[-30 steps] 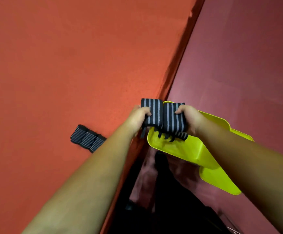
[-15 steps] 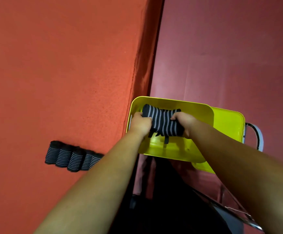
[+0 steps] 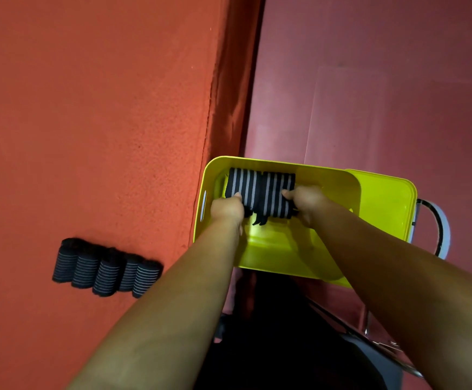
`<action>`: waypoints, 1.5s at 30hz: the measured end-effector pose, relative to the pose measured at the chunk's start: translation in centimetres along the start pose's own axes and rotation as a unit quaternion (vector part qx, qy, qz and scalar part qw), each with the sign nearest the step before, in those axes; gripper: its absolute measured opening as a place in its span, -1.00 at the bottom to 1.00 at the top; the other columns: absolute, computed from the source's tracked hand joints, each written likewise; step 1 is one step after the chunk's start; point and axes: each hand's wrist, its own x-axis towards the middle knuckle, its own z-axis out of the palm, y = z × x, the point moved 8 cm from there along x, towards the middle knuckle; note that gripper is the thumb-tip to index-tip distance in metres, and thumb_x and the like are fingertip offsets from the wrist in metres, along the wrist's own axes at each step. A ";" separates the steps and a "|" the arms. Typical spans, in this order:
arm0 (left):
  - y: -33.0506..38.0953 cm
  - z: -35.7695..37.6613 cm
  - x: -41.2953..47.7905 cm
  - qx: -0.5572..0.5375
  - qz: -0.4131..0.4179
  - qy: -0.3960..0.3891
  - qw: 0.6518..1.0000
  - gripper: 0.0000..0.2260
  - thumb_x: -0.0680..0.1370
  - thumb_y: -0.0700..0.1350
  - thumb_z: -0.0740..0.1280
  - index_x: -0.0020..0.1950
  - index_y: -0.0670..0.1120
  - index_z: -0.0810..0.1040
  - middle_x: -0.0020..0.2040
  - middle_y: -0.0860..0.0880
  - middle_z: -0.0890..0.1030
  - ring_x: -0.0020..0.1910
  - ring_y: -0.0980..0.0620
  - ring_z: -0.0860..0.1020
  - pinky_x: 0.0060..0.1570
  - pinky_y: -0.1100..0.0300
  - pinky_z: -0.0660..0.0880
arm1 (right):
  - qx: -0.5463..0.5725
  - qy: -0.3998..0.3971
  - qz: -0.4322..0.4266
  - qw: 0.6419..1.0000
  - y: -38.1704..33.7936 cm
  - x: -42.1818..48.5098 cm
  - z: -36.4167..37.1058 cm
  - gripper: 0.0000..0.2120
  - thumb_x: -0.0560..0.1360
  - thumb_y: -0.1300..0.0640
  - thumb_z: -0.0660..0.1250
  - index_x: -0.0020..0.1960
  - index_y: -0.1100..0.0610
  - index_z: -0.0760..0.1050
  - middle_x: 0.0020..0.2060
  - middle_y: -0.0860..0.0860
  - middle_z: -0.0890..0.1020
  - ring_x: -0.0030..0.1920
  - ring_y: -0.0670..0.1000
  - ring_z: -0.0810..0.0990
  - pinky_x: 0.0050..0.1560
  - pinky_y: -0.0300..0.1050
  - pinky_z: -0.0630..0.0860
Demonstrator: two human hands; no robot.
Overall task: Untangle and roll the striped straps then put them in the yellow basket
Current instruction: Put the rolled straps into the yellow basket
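Note:
A bundle of rolled black straps with white stripes point(image 3: 260, 192) sits low inside the yellow basket point(image 3: 327, 178), against its far left wall. My left hand point(image 3: 227, 209) grips the bundle's left end. My right hand point(image 3: 303, 199) grips its right end. Black loose ends hang below the bundle between my hands. A row of several more rolled striped straps point(image 3: 105, 267) lies on the orange table point(image 3: 88, 122) to the left, apart from both hands.
The basket rests beside the table's right edge, over a dark red floor point(image 3: 384, 80). A second yellow piece point(image 3: 386, 204) lies under or behind the basket on the right. A metal chair frame point(image 3: 440, 229) shows at right. Dark clothing fills the bottom middle.
Both hands have carried the strap bundle from above the basket's rim down into the basket. The view has shifted, showing more of the basket and the row of rolls.

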 end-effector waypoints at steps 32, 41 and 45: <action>4.2 -5.8 -6.8 0.115 0.029 -0.241 0.963 -0.79 0.76 -0.08 0.14 0.13 -0.11 0.54 -0.04 -0.05 0.68 -0.11 0.02 0.68 -0.12 0.14 0.60 | -0.471 -0.041 0.011 0.881 -5.2 -9.4 4.2 -0.58 0.74 0.06 0.19 0.56 0.17 0.38 0.39 0.21 0.58 0.20 0.23 0.68 0.22 0.21 0.65; 1.8 -2.2 -5.0 0.151 0.047 -0.216 0.964 -0.78 0.72 -0.18 0.15 0.29 -0.17 0.52 0.00 -0.09 0.68 -0.18 0.00 0.68 -0.19 0.12 0.60 | -0.370 0.019 -0.032 0.928 -4.3 -7.7 1.7 -0.63 0.72 0.19 0.12 0.46 0.28 0.47 0.30 0.30 0.62 0.26 0.30 0.68 0.16 0.14 0.61; 2.1 -1.1 -5.3 0.171 0.043 -0.218 0.960 -0.77 0.73 -0.17 0.15 0.33 -0.17 0.50 -0.03 -0.08 0.67 -0.16 -0.01 0.67 -0.18 0.10 0.61 | -0.339 0.020 -0.021 0.940 -4.5 -8.0 0.1 -0.64 0.75 0.15 0.13 0.50 0.19 0.44 0.34 0.19 0.56 0.11 0.20 0.68 0.25 0.18 0.64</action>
